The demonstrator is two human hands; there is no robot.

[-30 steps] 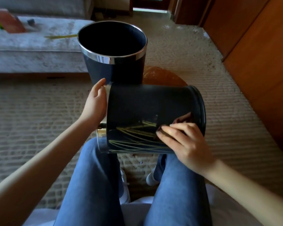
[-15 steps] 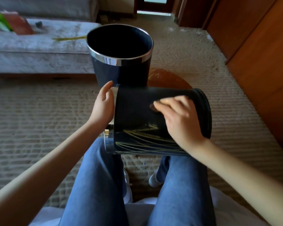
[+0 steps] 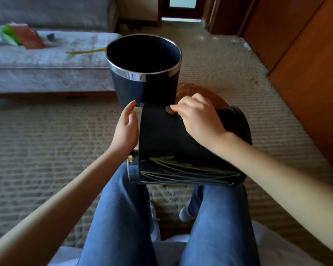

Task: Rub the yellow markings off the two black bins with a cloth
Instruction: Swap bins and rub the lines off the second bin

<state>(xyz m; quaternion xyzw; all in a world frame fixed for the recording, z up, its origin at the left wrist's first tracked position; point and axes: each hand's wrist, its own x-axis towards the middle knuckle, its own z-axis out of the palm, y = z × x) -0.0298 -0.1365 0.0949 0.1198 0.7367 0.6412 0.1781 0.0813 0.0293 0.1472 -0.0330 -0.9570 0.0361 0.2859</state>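
A black bin (image 3: 167, 139) lies on its side across my knees, its chrome-rimmed mouth to the left. Yellow scribbled lines (image 3: 185, 171) cover its near lower side. My left hand (image 3: 126, 127) presses flat against the rim end and steadies it. My right hand (image 3: 197, 117) rests on the bin's far upper side, fingers bent over a small dark brownish cloth (image 3: 170, 110), of which only an edge shows. A second black bin (image 3: 144, 73) with a chrome rim stands upright on the carpet just beyond.
A grey sofa (image 3: 46, 64) with a red booklet (image 3: 28, 36), green item and yellow strip runs along the left. Wooden cabinets (image 3: 306, 64) line the right. A round brown object (image 3: 202, 93) lies on the carpet behind the held bin. My legs in jeans sit below.
My right hand with the cloth has slid from the yellow lines near the bin's lower side up and over to its far upper side. My left hand has stayed at the rim.
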